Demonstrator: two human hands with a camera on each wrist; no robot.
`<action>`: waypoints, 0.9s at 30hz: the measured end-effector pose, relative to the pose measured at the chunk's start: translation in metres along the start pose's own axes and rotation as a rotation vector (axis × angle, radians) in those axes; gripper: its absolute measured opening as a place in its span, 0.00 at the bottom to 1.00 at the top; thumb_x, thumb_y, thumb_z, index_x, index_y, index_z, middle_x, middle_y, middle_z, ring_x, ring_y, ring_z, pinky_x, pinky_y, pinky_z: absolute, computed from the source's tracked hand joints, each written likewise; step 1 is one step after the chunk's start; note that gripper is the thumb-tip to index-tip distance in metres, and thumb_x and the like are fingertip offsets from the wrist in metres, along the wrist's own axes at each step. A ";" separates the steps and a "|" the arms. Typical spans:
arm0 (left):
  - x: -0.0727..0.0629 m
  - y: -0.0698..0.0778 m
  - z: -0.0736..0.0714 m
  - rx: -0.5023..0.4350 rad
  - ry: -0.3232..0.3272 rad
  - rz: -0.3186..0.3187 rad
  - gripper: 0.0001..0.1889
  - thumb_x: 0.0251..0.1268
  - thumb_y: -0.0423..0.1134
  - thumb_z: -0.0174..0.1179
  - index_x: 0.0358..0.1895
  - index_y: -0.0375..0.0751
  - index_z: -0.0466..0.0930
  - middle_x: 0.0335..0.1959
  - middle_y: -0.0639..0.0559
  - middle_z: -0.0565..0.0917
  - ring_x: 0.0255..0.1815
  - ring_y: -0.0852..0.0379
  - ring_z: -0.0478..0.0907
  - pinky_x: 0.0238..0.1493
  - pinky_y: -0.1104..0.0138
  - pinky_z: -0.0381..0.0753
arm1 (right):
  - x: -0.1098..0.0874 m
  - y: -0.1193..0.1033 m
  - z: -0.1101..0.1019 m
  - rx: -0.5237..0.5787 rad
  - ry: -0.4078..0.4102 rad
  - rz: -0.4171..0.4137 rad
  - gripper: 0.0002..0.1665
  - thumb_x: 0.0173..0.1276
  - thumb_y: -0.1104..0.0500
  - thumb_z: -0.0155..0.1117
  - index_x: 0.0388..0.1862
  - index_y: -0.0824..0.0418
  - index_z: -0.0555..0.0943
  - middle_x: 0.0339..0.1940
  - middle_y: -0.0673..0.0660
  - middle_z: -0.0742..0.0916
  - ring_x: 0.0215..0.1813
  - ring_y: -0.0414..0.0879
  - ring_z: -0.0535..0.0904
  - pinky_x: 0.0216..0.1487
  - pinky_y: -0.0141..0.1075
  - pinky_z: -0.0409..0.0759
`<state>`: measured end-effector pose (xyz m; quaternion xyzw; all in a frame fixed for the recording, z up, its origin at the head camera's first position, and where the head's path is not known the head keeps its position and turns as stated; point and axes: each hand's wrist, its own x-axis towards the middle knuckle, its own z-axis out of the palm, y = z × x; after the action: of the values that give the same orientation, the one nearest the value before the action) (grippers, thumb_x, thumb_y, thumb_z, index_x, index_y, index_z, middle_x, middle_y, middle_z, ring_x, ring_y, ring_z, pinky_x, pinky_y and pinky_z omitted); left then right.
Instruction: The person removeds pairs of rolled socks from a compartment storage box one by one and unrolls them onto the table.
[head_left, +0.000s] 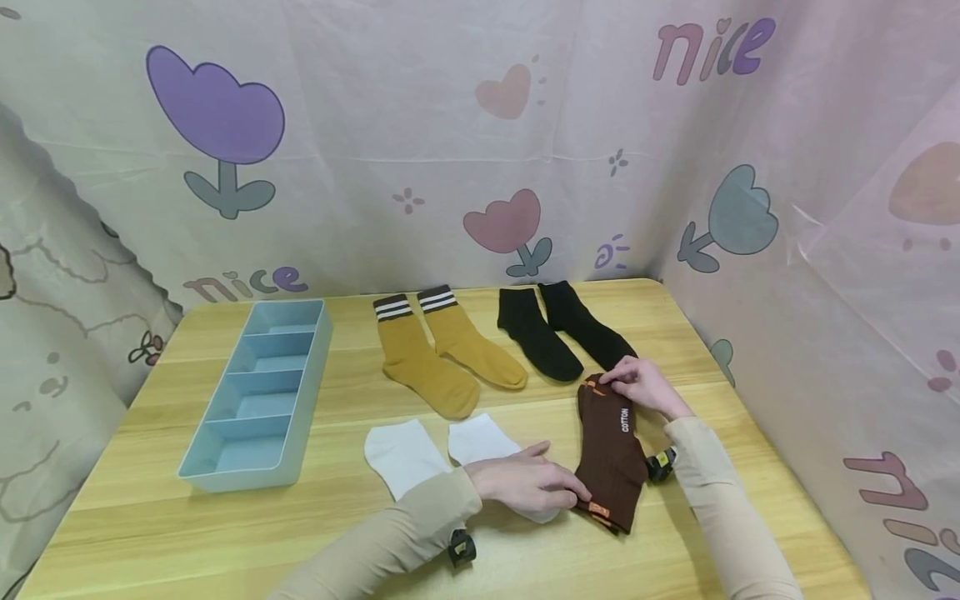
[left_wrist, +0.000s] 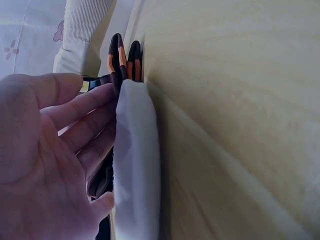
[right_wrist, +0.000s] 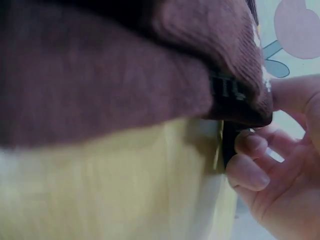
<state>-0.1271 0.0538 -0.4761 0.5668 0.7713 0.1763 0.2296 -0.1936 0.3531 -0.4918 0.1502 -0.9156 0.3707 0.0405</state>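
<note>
Two brown socks [head_left: 603, 450] with orange trim and "COTTON" lettering lie one over the other at the front right. My right hand [head_left: 645, 386] pinches their far end; in the right wrist view its fingers [right_wrist: 250, 172] are curled at the sock's edge. At the near end, the fingertips of my left hand [head_left: 521, 483] touch the socks beside the orange label. That hand's fingers are extended, with the palm over a white sock [head_left: 476, 437], which it partly covers. Another white sock [head_left: 405, 454] lies left of it, partly behind the left sleeve.
Behind the white socks lie two mustard socks [head_left: 427, 367] with striped cuffs. Two black socks [head_left: 536, 337] lie at the back right, one reaching the right hand. A light blue tray [head_left: 294, 442] with several compartments stands at the left. A printed curtain [head_left: 375, 125] hangs behind the table.
</note>
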 end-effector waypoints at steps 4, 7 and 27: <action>0.000 0.000 -0.002 0.030 0.014 -0.019 0.19 0.82 0.50 0.42 0.63 0.59 0.80 0.63 0.70 0.81 0.69 0.71 0.72 0.82 0.45 0.48 | -0.003 0.000 -0.004 -0.046 -0.041 0.029 0.11 0.59 0.76 0.64 0.36 0.68 0.89 0.32 0.59 0.85 0.35 0.33 0.72 0.35 0.26 0.73; -0.001 0.001 -0.003 0.063 0.036 -0.037 0.19 0.81 0.49 0.42 0.61 0.60 0.81 0.62 0.71 0.82 0.68 0.72 0.73 0.82 0.45 0.49 | -0.005 -0.002 -0.010 -0.084 -0.074 0.071 0.08 0.61 0.72 0.65 0.37 0.68 0.89 0.35 0.62 0.88 0.36 0.34 0.75 0.37 0.27 0.75; -0.002 0.003 -0.005 0.167 0.124 -0.098 0.19 0.78 0.47 0.43 0.60 0.60 0.82 0.61 0.70 0.83 0.68 0.69 0.75 0.81 0.44 0.53 | -0.039 0.005 -0.047 -0.162 -0.196 0.332 0.13 0.57 0.52 0.77 0.28 0.62 0.90 0.31 0.53 0.90 0.35 0.39 0.75 0.38 0.32 0.73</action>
<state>-0.1266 0.0524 -0.4698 0.5337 0.8228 0.1347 0.1417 -0.1598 0.3986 -0.4680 0.0287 -0.9542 0.2809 -0.0984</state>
